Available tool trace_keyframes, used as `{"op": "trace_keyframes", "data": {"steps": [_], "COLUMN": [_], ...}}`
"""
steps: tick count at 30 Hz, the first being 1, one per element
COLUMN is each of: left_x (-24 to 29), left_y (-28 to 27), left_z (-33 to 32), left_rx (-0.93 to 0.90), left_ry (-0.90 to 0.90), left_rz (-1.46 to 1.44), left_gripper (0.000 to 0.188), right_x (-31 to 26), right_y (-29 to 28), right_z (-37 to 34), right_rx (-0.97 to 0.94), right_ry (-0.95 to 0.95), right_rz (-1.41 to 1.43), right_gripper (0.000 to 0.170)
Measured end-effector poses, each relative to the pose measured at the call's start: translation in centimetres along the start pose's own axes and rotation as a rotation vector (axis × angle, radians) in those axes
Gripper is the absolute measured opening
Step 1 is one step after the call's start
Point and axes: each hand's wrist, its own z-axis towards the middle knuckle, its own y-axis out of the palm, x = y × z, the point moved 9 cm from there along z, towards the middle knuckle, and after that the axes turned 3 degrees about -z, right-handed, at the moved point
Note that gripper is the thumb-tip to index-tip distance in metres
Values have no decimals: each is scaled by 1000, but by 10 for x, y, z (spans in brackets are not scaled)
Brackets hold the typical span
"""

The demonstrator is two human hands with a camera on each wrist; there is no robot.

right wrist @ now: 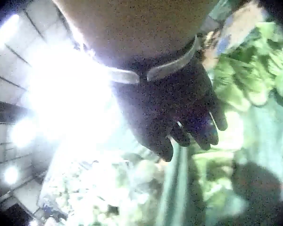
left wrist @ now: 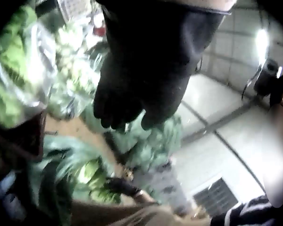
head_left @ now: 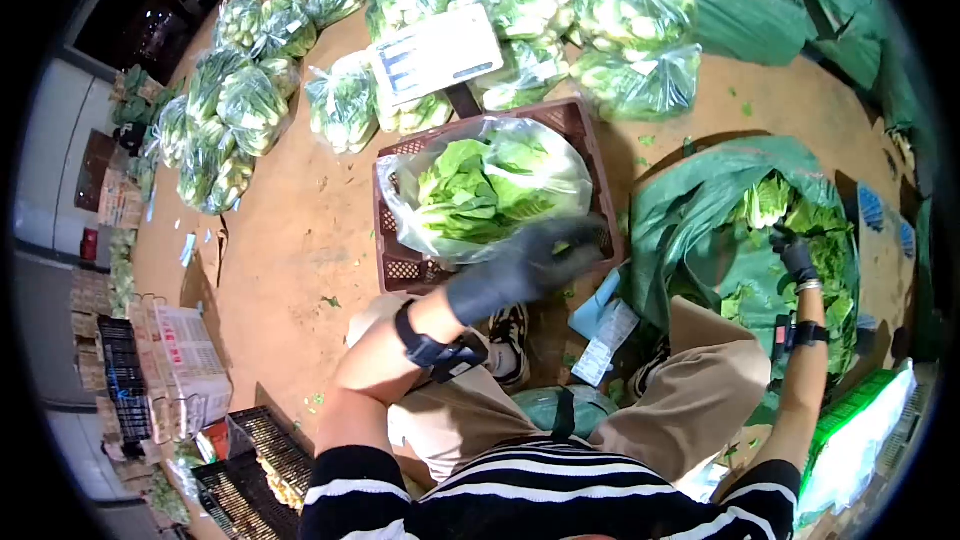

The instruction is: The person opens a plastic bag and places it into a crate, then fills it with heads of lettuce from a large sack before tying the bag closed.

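Observation:
My left hand point(head_left: 530, 260), in a black glove, hovers over the near right side of a brown crate point(head_left: 590, 120), its fingers apart with nothing between them. Leafy greens point(head_left: 490, 190) lie in a clear plastic bag point(head_left: 405, 225) inside that crate. In the left wrist view the left hand point(left wrist: 141, 75) hangs with loosely bent fingers. My gloved right hand point(head_left: 797, 258) is over a green sack point(head_left: 665, 210), close to a pale-stemmed head of greens point(head_left: 767, 202). The right wrist view has the right hand point(right wrist: 174, 108) with fingers spread and slightly bent above greens point(right wrist: 217, 174); contact is unclear.
A white scale display point(head_left: 437, 53) stands behind the crate. Bagged greens point(head_left: 520, 0) cover the floor at the back, with more bags point(head_left: 250, 105) at the left. Blue packaging point(head_left: 600, 315) lies between the legs. Black crates point(head_left: 245, 490) stand at lower left, and green sacks point(head_left: 740, 5) at back right.

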Motion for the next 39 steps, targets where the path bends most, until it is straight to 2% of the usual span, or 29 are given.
{"op": "trace_keyframes", "data": {"steps": [1,2,3,4,5,6,7,8,9,10,12,14,16,18,20,21,22,23,24,26,28,29,30,32,34,35,36,38,39], "left_x": [-13,-36,-50,-63,-82,-96,-107,-128,-141,-154,-181,-205,-223,-253,-256,-275,-307,-319,-302,-331,-337,-301,-282,-308,-285,-293,-292,-293,-261], "left_y": [39,76,102,134,162,188,212,234,261,282,310,323,331,340,335,346,347,340,327,335,332,322,319,311,298,299,304,306,297], "left_z": [14,27,43,64,92,120,146,175,196,215,247,269,284,302,334,351,376,394,402,403,394,388,385,387,394,397,405,406,400], "left_rx": [-148,-303,-343,-419,-444,-488,-441,-468,-503,-506,-499,-447,-420,-391,-317,-318,-161,-13,55,113,169,161,156,149,94,107,46,-3,-23], "left_ry": [75,-112,-90,-43,-76,-132,-336,-374,-480,-588,-629,-696,-751,-793,-637,-637,-497,-352,-448,-660,-758,-744,-729,-666,-489,-490,-485,-479,-635], "left_rz": [53,4,-13,-43,-207,-369,-722,-685,-830,-961,-993,-1017,-1010,-1004,-938,-950,-810,-664,-490,-627,-715,-845,-978,-885,-802,-804,-719,-630,-467], "left_gripper": [32,33,33,33,32,31,30,32,33,34,35,35,36,35,33,33,41,50,54,59,62,61,61,58,62,62,58,55,57], "right_x": [10,15,56,58,91,121,146,155,130,139,157,151,170,168,165,169,173,146,119,102,97,102,89,86,109,127,125,132,127], "right_y": [21,41,60,62,66,63,58,42,9,-6,-26,-36,-21,-17,-26,-16,-4,-7,-8,-7,-13,-8,-14,-12,8,18,16,31,32], "right_z": [-11,-31,-16,-15,-7,7,18,21,15,23,57,89,125,143,147,152,155,144,134,115,100,102,95,88,93,94,94,78,70], "right_rx": [-32,-61,-31,-40,-8,81,171,233,331,454,568,544,449,512,578,640,699,661,627,478,529,531,577,582,557,607,612,613,605], "right_ry": [172,360,292,271,390,350,312,425,472,454,357,305,416,388,353,327,304,293,280,464,334,295,131,71,99,230,227,462,468], "right_rz": [210,420,439,380,337,287,231,93,-3,105,57,207,378,359,273,336,398,277,156,48,203,139,156,245,864,929,922,926,839], "right_gripper": [40,43,45,45,46,44,43,42,42,43,44,55,81,91,104,100,96,85,76,75,75,73,67,54,45,38,44,49,55]}}
